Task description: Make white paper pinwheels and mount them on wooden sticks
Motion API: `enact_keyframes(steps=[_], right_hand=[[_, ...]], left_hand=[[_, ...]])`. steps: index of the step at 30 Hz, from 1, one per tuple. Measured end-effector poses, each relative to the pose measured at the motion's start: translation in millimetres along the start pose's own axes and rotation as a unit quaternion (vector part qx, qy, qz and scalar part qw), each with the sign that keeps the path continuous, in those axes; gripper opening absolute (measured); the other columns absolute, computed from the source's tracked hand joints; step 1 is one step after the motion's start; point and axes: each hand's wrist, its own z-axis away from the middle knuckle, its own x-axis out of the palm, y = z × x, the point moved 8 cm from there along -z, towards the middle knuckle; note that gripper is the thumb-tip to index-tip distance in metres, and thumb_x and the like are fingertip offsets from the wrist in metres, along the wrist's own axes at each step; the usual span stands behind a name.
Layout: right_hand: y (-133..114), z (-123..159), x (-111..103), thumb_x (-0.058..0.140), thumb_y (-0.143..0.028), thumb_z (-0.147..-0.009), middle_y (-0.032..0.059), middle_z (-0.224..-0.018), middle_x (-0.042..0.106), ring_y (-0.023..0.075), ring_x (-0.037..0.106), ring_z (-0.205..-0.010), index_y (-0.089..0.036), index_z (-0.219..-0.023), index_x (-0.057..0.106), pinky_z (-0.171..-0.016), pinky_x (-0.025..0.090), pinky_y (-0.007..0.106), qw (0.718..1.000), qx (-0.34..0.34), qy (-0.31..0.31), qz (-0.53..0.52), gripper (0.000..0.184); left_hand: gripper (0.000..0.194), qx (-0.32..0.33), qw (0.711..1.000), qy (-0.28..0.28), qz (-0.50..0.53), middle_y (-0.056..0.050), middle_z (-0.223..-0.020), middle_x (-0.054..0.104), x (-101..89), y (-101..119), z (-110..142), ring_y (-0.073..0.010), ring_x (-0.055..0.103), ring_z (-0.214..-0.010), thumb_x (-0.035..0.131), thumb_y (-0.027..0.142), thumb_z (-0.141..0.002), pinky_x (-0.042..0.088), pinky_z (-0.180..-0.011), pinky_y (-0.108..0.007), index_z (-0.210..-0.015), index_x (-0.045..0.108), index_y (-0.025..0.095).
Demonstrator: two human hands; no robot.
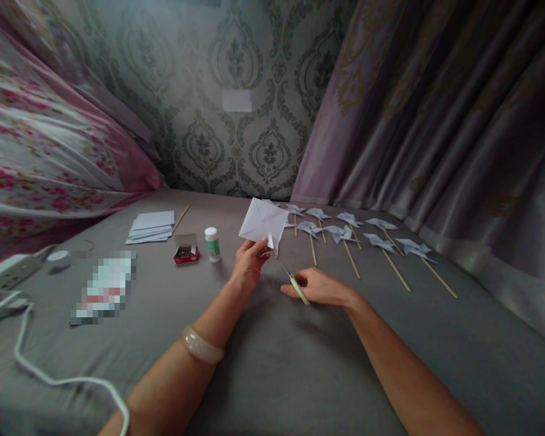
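Observation:
My left hand (249, 261) pinches the lower corner of a white square sheet of paper (263, 221), held up off the surface, with diagonal creases on it. Lower and to the right, my right hand (315, 286) is closed round a tool with a pale green handle (299, 290). Its thin, slightly curved metal shaft reaches up toward the paper's lower corner; I cannot tell whether it touches. Behind and to the right of the paper lie several white paper pinwheels (339, 234) on wooden sticks.
Left of my hands stand a white bottle with a green label (212, 245) and a red box of small dark pieces (186, 254). Farther left are a paper stack (152, 225), a wooden stick (181, 219), a blurred packet (106, 286), a round white lid (59, 260) and a corded power strip (9, 272).

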Motion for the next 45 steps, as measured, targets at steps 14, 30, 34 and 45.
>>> enact_keyframes(steps=[14,30,34,45], right_hand=[[165.8,176.9,-81.6,0.065,-0.046,-0.073,-0.0023,-0.044,0.048,0.0102,0.046,-0.043,-0.014,-0.060,0.063,-0.044,0.031,0.022,0.906,0.390,0.109,0.121,0.035],[190.9,236.7,-110.6,0.062,-0.048,-0.074,0.0079,-0.062,0.067,0.0180,0.060,-0.056,-0.014,-0.082,0.073,-0.051,0.034,0.026,0.837,0.404,0.324,0.176,0.037],[181.2,208.6,-96.1,0.062,-0.049,-0.073,0.0063,-0.063,0.068,0.0164,0.060,-0.055,-0.015,-0.082,0.073,-0.050,0.034,0.025,0.867,0.376,0.299,0.132,0.036],[207.6,259.5,-100.7,0.055,-0.047,-0.080,0.0150,-0.072,0.069,0.0250,0.065,-0.070,-0.015,-0.073,0.069,-0.058,0.038,0.030,0.792,0.470,0.322,0.220,0.036]], left_hand=[[0.025,-0.068,0.998,0.001,-0.010,0.005,-0.060,0.063,4.9,-11.9,-2.6,-0.0072,0.057,-0.052,0.073,0.013,-0.055,0.043,-0.055,-0.020,-0.062,0.050,0.017],[0.024,-0.059,0.995,-0.019,-0.079,0.006,-0.059,0.058,8.0,-12.8,-1.1,-0.0062,0.052,-0.049,0.070,0.013,-0.051,0.042,-0.053,-0.020,-0.063,0.050,0.017],[0.023,-0.059,0.994,-0.017,-0.094,0.006,-0.056,0.057,5.5,-10.4,-1.5,-0.0066,0.051,-0.048,0.068,0.014,-0.050,0.042,-0.050,-0.019,-0.063,0.051,0.018],[0.023,-0.169,0.952,-0.119,-0.224,-0.005,-0.063,0.068,13.2,-40.1,17.5,-0.0139,0.059,-0.049,0.071,0.012,-0.049,0.048,-0.050,-0.024,-0.072,0.067,0.013]])
